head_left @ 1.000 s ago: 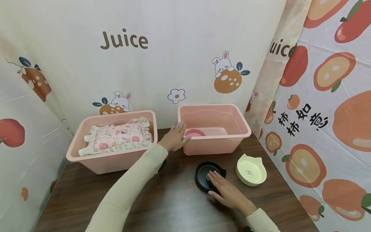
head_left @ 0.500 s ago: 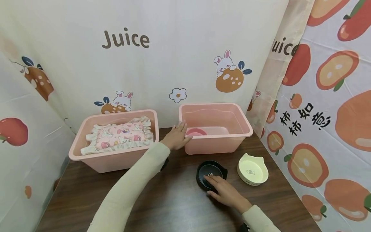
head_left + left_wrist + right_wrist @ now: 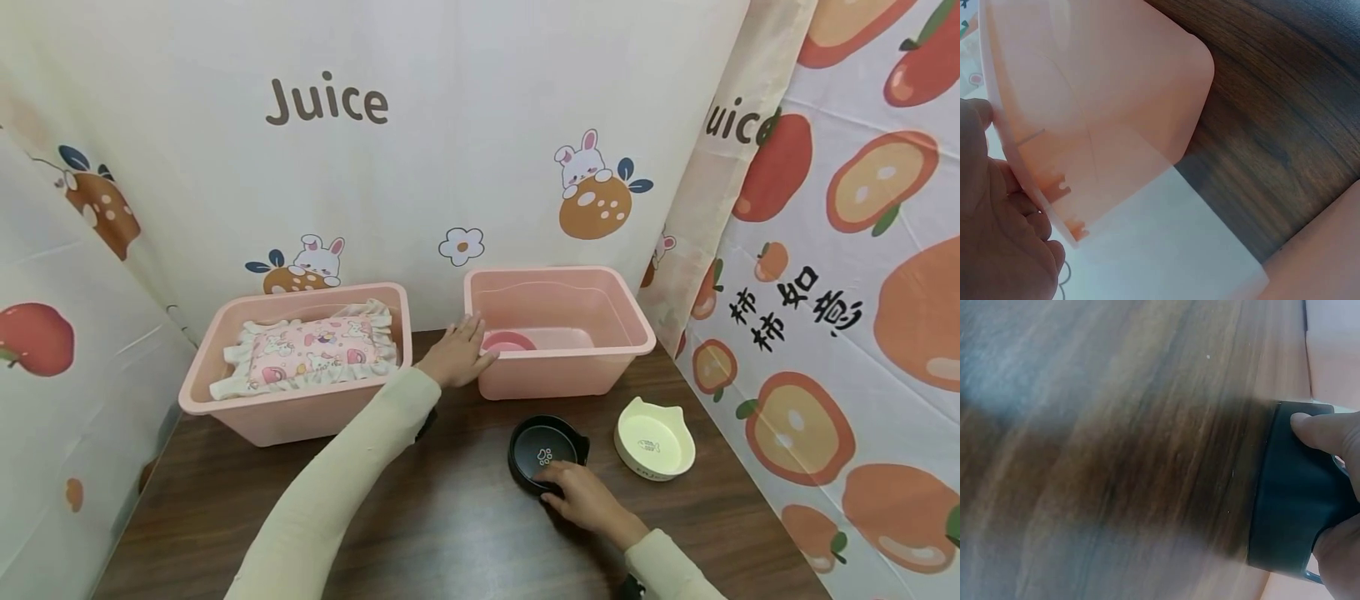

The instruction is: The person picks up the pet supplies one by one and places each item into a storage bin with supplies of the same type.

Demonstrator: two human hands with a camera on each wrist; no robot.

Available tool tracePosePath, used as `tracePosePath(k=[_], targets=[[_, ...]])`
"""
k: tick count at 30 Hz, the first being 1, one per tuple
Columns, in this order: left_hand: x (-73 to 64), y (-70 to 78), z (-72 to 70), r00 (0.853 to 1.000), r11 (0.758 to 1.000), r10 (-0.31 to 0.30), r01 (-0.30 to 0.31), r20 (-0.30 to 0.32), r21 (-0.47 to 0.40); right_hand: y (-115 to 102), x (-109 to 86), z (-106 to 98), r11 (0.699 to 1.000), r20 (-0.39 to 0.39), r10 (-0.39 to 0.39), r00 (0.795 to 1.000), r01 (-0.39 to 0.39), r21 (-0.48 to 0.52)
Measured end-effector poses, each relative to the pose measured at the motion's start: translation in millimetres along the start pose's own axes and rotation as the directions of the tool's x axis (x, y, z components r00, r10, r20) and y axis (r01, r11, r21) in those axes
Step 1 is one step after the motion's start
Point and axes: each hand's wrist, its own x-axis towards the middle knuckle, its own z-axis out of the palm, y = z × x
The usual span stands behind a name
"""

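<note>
My left hand (image 3: 455,354) rests on the near-left rim corner of the right pink bin (image 3: 551,377), fingers extended in the head view. In the left wrist view, the fingers (image 3: 1038,224) touch that rim. A black pet bowl (image 3: 545,442), with a paw print inside and a pointed ear on its edge, stands on the table. My right hand (image 3: 588,498) pinches its near wall, fingers inside the bowl. The right wrist view shows the thumb (image 3: 1316,431) against the outer wall. To the right stands a pale yellow cat-eared bowl (image 3: 651,442) with a fish print.
A second pink bin (image 3: 300,412) stands at the left, holding a frilled pink pillow (image 3: 311,350). Inside the right bin lies a round pink object (image 3: 507,341), partly hidden by the wall. Printed curtains enclose the dark wooden table (image 3: 442,517) behind and at both sides.
My right hand's fingers have bent from lying flat over the black bowl to pinching its near wall. The left hand stays on the bin rim. The view has shifted slightly.
</note>
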Motion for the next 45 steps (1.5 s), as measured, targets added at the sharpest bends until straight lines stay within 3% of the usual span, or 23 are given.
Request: tracePosePath(k=[12, 20, 26, 33, 45], targets=[[-0.9, -0.3, 1.4, 1.000, 1.000, 0.003, -0.003, -0.011, 0.008, 0.6, 3.6, -0.3, 0.999, 0.034, 0.030, 0.999, -0.031, 0.041], [-1.0, 0.5, 1.9, 1.000, 1.000, 0.010, -0.010, -0.018, 0.021, 1.6, 3.2, -2.7, 0.981, 0.025, 0.101, 0.995, -0.103, 0.164], [-2.4, 1.9, 1.5, 1.000, 1.000, 0.007, -0.006, -0.015, 0.025, 6.9, 0.5, -4.3, 0.969, -0.007, 0.101, 0.995, -0.097, 0.229], [-4.8, 3.0, -0.8, 1.000, 0.999, 0.020, -0.019, -0.023, 0.032, 11.4, -2.6, -15.6, 0.944, -0.036, 0.095, 0.995, -0.078, 0.321], [-3.2, 1.7, -0.1, 0.999, 0.998, 0.026, -0.025, -0.031, 0.049, 2.5, -5.4, -43.8, 0.929, -0.044, 0.075, 0.996, -0.054, 0.367]])
